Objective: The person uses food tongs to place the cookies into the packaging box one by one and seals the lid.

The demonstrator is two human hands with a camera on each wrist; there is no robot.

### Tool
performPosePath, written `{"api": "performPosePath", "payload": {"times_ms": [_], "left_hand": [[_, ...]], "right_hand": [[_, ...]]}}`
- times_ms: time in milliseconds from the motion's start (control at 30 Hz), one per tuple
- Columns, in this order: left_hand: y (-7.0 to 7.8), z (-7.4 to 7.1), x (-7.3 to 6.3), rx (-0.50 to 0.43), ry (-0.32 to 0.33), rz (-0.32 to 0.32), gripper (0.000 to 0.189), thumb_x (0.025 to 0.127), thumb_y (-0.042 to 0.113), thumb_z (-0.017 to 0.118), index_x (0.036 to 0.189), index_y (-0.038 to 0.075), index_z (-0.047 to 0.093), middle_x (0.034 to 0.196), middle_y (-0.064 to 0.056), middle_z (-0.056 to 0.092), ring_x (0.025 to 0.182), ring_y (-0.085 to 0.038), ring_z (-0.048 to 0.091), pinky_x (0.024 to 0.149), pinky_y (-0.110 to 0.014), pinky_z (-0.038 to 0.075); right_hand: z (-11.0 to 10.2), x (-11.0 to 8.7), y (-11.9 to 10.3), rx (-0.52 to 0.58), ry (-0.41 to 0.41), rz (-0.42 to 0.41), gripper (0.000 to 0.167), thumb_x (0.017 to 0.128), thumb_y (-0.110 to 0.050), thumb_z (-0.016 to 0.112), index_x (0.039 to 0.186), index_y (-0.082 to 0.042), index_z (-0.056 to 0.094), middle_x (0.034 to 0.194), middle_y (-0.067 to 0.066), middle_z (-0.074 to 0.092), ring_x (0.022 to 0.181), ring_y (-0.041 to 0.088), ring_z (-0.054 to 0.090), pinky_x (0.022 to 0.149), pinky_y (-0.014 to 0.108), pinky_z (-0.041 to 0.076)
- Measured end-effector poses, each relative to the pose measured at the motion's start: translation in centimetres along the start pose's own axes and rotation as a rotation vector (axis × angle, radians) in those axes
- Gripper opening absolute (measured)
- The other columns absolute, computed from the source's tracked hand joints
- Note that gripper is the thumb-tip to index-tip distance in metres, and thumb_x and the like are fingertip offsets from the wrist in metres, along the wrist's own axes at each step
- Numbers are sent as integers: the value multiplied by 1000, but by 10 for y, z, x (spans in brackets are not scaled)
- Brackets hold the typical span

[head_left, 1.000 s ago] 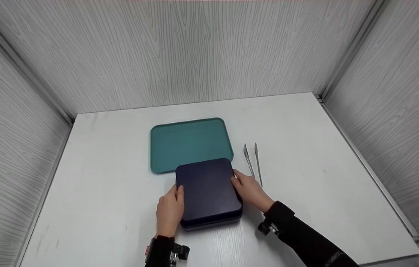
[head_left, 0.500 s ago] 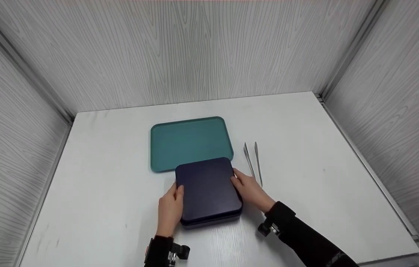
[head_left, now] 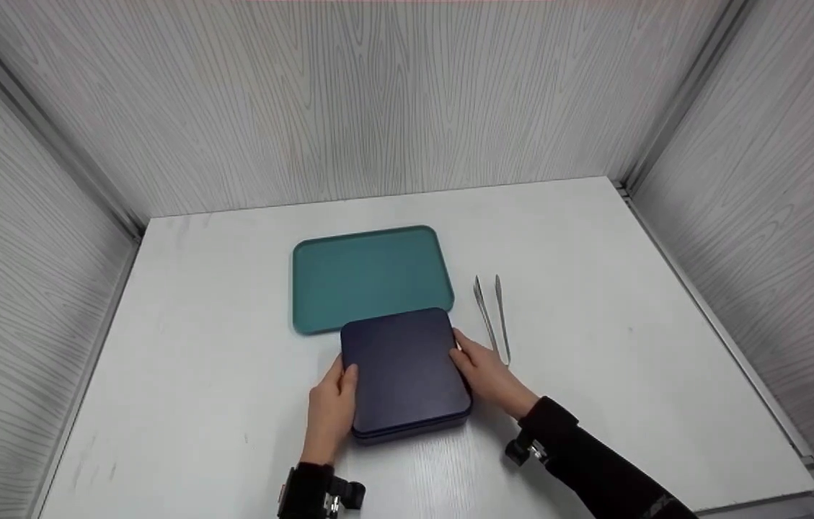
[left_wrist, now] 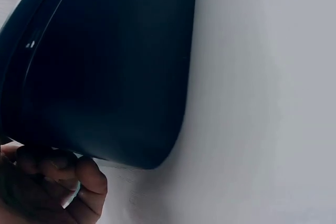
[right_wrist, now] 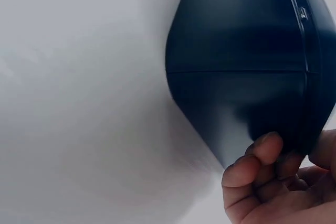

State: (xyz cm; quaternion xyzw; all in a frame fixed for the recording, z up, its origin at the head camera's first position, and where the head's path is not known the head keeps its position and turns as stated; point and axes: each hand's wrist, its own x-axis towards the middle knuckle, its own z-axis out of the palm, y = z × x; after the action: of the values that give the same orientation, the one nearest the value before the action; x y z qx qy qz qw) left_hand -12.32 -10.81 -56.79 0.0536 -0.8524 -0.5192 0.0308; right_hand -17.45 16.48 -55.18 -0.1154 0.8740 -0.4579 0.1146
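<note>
A dark navy tin box (head_left: 407,371) with rounded corners and a lid stands on the table in front of me, its lid lying level over the base. At its left side my left hand (head_left: 331,407) grips it, thumb along the lid's edge. My right hand (head_left: 489,375) holds the opposite side, thumb at the lid's edge. In the right wrist view the curled fingertips (right_wrist: 268,148) press on the box's wall (right_wrist: 236,98) below the lid seam. The left wrist view shows fingers (left_wrist: 92,174) curled at the wall's end (left_wrist: 115,77).
Behind the box lies a teal tray (head_left: 370,277), its near edge partly covered by the box in the head view. Metal tongs (head_left: 493,317) lie just right of it, beside my right hand. Wood-grain panels (head_left: 378,101) enclose the white table (head_left: 197,360) at the back and sides.
The lid has sunk a little toward the base, and the gap along the front seam has narrowed. Both hands have stayed on the box's sides, shifting slightly.
</note>
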Motion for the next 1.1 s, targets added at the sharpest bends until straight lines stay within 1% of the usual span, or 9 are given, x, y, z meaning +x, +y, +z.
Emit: {"api": "performPosePath", "payload": {"times_ms": [133,200,300,400,467,600,833,967,1100], "left_hand": [[0,2,0,31,59,1,54,110,33,47,147,-6,50,141,-25,59,129,-39,58,107,-53,47],[1,3,1,46,88,-3,55,110,35,48,144,-7,54,135,-25,63,125,-39,61,104,-53,49],[2,3,3,53,108,-38,55,109,37,49,142,-7,56,132,-25,65,121,-40,63,102,-53,50],[3,4,4,59,110,-72,56,108,39,49,141,-6,57,133,-26,64,120,-40,64,101,-53,51],[4,4,5,60,115,-91,56,108,39,50,140,-6,58,133,-26,64,118,-40,65,100,-53,52],[4,5,6,69,133,-99,54,108,38,51,138,-5,60,131,-25,66,115,-39,67,97,-52,54],[2,5,4,71,138,-74,52,109,36,49,140,-4,59,132,-22,66,120,-37,65,100,-51,52],[2,3,6,73,130,-74,52,109,36,48,141,-4,59,132,-22,66,119,-37,65,100,-51,53],[4,4,10,94,142,-94,52,109,37,49,138,-5,61,127,-24,68,112,-37,68,95,-52,55]], "right_hand": [[1,0,1,17,30,3,56,110,-25,47,159,-1,34,158,20,42,146,35,41,118,50,35],[2,1,0,16,47,10,55,110,-26,49,158,-2,37,154,20,47,141,33,47,115,50,39],[2,2,-1,-7,62,24,54,109,-27,49,156,-3,41,136,20,63,121,29,62,104,48,48],[2,3,-3,-41,76,35,52,109,-27,50,155,-2,43,120,18,70,101,24,66,92,46,52],[3,4,-3,-56,80,33,52,109,-27,49,154,-1,44,119,19,70,98,25,67,90,46,53],[6,5,-2,-64,97,27,50,109,-27,49,153,-1,46,135,23,64,111,30,68,97,50,52],[10,3,0,-28,129,-3,50,109,-26,49,152,0,48,146,24,55,133,37,55,111,52,44],[9,4,0,0,130,-12,50,109,-26,50,151,1,48,147,24,54,137,37,52,113,52,42],[10,7,-1,-19,151,-26,48,109,-25,51,149,2,50,145,24,56,135,38,53,112,52,42]]}}
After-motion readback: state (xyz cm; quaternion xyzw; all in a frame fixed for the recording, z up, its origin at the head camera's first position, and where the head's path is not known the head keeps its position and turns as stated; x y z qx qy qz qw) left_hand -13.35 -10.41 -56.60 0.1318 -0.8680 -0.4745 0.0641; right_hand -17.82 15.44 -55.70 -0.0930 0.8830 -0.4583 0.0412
